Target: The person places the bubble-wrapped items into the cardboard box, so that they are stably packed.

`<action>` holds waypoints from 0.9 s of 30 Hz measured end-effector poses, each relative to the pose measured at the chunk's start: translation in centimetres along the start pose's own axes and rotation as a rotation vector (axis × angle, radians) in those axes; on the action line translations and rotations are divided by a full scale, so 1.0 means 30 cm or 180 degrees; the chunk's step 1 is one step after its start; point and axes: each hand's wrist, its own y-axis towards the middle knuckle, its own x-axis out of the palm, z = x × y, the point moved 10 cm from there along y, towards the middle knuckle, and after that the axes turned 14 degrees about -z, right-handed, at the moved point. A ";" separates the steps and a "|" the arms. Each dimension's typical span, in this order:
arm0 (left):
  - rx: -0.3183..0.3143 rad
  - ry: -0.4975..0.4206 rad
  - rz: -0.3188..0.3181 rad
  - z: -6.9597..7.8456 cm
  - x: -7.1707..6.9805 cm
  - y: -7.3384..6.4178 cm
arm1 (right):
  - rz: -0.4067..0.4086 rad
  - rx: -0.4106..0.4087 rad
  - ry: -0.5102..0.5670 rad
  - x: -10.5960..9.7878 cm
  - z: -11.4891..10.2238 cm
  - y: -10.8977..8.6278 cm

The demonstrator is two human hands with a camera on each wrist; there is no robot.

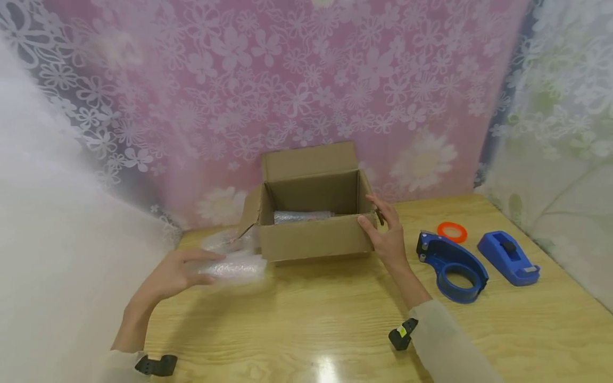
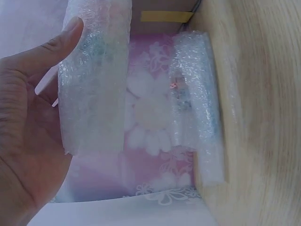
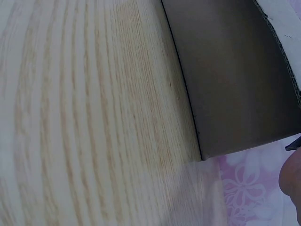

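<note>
My left hand [image 1: 167, 274] grips a bubble-wrapped bundle [image 1: 241, 267], blurred in the head view, by the box's front left corner. In the left wrist view the thumb lies along the wrapped bundle [image 2: 96, 89], which shows a faint green tint inside. A second bubble-wrapped bundle [image 2: 200, 103] lies on the table left of the box. The cardboard box [image 1: 313, 239] stands open, with another bubble-wrapped piece [image 1: 299, 216] inside behind the front wall. My right hand [image 1: 390, 242] holds the box's front right corner, thumb on the front; only a fingertip [image 3: 291, 176] shows in the right wrist view.
To the right on the wooden table [image 1: 325, 324] lie a blue tape gun [image 1: 457, 268], an orange tape roll [image 1: 452, 232] and a blue desktop tape dispenser [image 1: 507, 258]. A flowered pink curtain [image 1: 297, 80] hangs behind the box. The box's back flap [image 1: 310, 161] stands up.
</note>
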 end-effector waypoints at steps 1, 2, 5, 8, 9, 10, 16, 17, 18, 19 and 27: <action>0.0026 0.0007 0.0005 0.008 -0.006 -0.001 | 0.0009 -0.0013 -0.0001 -0.002 0.001 0.002; 0.0037 0.0017 0.0015 0.014 -0.013 -0.003 | 0.0013 -0.0028 0.0000 -0.003 0.001 0.004; 0.0080 0.0051 0.0046 0.040 -0.035 -0.011 | -0.0002 -0.0061 -0.0017 -0.001 0.002 0.009; 0.0117 0.0077 0.0098 0.061 -0.057 -0.015 | -0.0020 -0.0062 -0.0029 0.004 0.001 0.009; 0.0126 0.0062 0.0112 0.067 -0.062 -0.013 | -0.0024 -0.0063 -0.0034 0.006 0.001 0.009; 0.0134 0.0043 0.0133 0.071 -0.068 -0.010 | -0.0024 -0.0064 -0.0042 0.007 -0.001 0.009; 0.0239 -0.0107 0.0336 0.126 -0.101 0.044 | -0.0009 -0.0070 -0.0084 0.005 -0.012 0.008; 0.0255 -0.0096 0.0390 0.138 -0.107 0.056 | -0.0001 -0.0065 -0.0089 0.004 -0.012 0.008; 0.0279 -0.0113 0.0447 0.150 -0.112 0.068 | 0.0004 -0.0050 -0.0078 0.003 -0.011 0.008; 0.0293 -0.0111 0.0499 0.164 -0.118 0.079 | 0.0004 -0.0032 -0.0071 0.001 -0.008 0.007; 0.0539 0.0114 0.0808 0.280 -0.161 0.183 | -0.0040 0.0038 -0.0017 0.008 0.011 0.009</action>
